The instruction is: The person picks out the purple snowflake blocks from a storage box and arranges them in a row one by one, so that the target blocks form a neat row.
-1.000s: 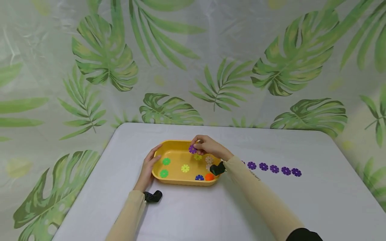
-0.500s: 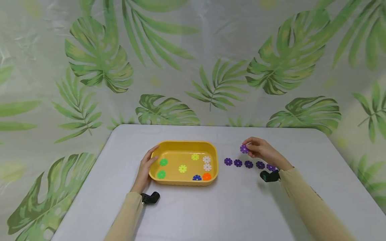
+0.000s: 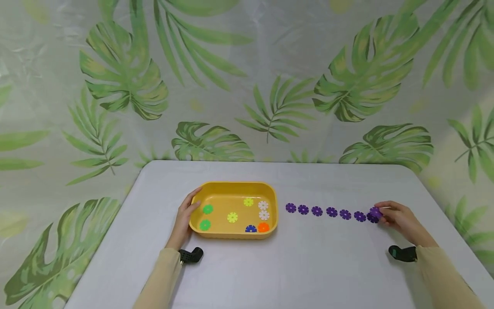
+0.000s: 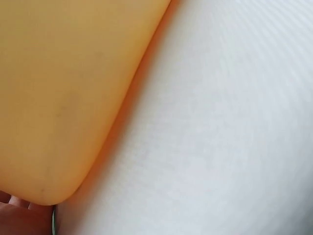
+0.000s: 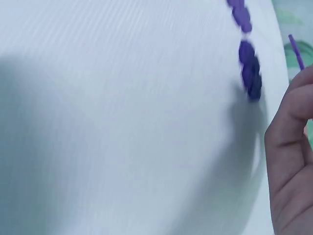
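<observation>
My left hand [image 3: 182,221] grips the left end of a yellow plastic tray [image 3: 235,235], with its thumb over the rim. In the left wrist view the tray's side [image 4: 73,98] fills the upper left, and only a little of the hand shows. At the right my right hand [image 3: 401,221] pinches a purple snowflake disc [image 3: 375,212] between thumb and fingertips. This disc is held over the right end of a row of purple snowflake discs [image 3: 331,212] lying on the table. From the right wrist it appears edge-on as a thin purple disc [image 5: 295,51] above the fingers.
Inside the tray lie two green discs [image 3: 208,209], two yellow discs [image 3: 232,217], two white discs [image 3: 263,205], a blue disc [image 3: 251,228] and an orange disc [image 3: 263,227]. A white cloth covers the table [image 3: 308,266]. Behind it hangs a leaf-patterned curtain [image 3: 289,56].
My right hand has carried the purple snowflake disc out of the tray, rightward past the row to its far right end. The left hand keeps its grip on the tray.
</observation>
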`<state>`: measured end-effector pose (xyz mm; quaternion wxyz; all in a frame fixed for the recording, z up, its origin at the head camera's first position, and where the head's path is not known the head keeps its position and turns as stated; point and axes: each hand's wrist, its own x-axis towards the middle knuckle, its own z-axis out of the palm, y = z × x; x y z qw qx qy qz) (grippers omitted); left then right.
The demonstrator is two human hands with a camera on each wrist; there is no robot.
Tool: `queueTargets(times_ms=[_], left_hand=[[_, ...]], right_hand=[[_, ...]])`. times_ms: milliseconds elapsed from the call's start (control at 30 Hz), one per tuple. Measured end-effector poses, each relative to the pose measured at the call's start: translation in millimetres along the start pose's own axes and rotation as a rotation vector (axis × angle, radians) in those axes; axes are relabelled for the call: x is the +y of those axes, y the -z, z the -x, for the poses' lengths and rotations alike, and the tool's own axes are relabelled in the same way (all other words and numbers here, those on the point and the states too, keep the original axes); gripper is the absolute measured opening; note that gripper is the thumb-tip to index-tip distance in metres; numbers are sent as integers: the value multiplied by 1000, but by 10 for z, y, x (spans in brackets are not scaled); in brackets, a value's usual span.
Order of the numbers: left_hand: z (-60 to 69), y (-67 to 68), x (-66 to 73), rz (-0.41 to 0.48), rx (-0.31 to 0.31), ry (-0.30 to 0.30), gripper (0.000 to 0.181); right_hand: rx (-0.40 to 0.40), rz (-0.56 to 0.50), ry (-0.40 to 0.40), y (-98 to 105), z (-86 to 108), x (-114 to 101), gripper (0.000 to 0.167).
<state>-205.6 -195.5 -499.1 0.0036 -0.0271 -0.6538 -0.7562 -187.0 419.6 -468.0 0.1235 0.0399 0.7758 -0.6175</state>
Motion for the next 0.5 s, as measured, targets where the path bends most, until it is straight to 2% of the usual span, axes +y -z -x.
queueTargets(times_ms=[67,233,500], left_hand=[[1,1,2,-5,-1,0,42],[4,7,1,-8,-2,2,43],[18,32,38,-16,1,21,44]], right_hand=[[40,46,-14,73,49,60,20],[125,216,-31,132,96,148,39],[249,384,-25,54,90,148,39]])
